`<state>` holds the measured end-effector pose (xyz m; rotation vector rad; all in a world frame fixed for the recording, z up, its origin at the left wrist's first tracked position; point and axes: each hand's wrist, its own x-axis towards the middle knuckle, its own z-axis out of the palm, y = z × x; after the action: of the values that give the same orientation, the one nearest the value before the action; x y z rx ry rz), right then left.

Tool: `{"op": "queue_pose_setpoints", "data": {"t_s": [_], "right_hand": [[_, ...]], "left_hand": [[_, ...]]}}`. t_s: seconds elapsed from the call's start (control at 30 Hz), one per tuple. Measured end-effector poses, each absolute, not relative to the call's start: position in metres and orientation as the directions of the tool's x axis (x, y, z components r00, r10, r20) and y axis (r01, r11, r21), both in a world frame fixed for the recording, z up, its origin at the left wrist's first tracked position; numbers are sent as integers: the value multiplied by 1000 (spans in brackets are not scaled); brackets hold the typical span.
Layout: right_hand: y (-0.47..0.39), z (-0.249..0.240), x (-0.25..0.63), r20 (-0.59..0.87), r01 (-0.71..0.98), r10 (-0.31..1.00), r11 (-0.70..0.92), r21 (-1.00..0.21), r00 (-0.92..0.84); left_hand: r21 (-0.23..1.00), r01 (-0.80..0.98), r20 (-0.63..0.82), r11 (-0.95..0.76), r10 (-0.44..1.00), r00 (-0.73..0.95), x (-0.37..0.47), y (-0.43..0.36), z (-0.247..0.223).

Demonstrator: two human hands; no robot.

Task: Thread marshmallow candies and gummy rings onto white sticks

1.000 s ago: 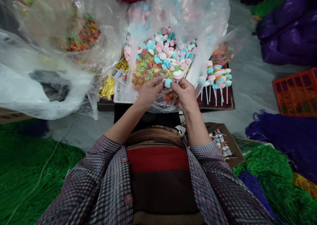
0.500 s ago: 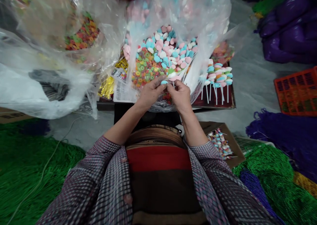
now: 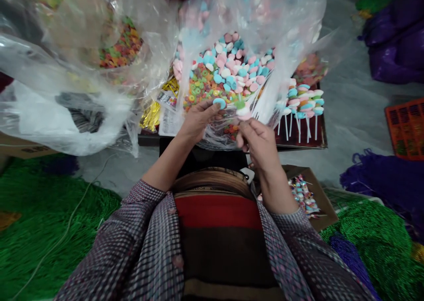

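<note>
My left hand (image 3: 198,120) pinches a blue and white candy piece (image 3: 219,103) at the near edge of a clear plastic bag (image 3: 265,31). Inside that bag lie pink, blue and white candies (image 3: 233,67) and coloured ring candies (image 3: 202,87). My right hand (image 3: 260,142) sits just to the right and a little nearer to me. It holds a thin stick with candies (image 3: 241,108) threaded on its upper end. The two hands are slightly apart.
Finished candy sticks (image 3: 303,104) lie in a row on a dark tray (image 3: 321,137) to the right. Another clear bag of ring candies (image 3: 122,45) stands at the left. A cardboard box of wrapped sticks (image 3: 303,195) sits by my right arm. Green (image 3: 39,221) and purple bead strands (image 3: 387,182) and an orange crate (image 3: 406,126) surround me.
My hands were pressed together around the blue candy. Now the right hand has drawn back toward me with the stick, while the left hand keeps the blue candy. The view shifted slightly.
</note>
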<state>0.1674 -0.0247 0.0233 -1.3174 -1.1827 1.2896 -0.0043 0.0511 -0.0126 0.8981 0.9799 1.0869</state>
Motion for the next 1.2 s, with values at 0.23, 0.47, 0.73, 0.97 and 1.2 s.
{"op": "queue_pose_setpoints", "data": {"t_s": [0.23,0.47,0.73,0.97,1.2], "right_hand": [[-49,16,167,-166,148,980,-149,-978,-111],[-44,16,168,-152,207,985,-132,-969,-84],[-44,17,166,-190,187,979,-174,-967,-71],[-46,22,167,-274,99,959,-267,-959,-67],[-50,27,163,-279,69,959,-275,-959,-48]], "left_hand": [[917,-325,-166,232,962,218,-4,53,-18],[941,-291,-124,173,976,181,-4,56,-23],[967,-216,-104,134,984,144,-3,57,-26],[997,-41,62,-58,993,102,-6,51,-24],[986,113,109,-120,989,95,-3,39,-29]]}}
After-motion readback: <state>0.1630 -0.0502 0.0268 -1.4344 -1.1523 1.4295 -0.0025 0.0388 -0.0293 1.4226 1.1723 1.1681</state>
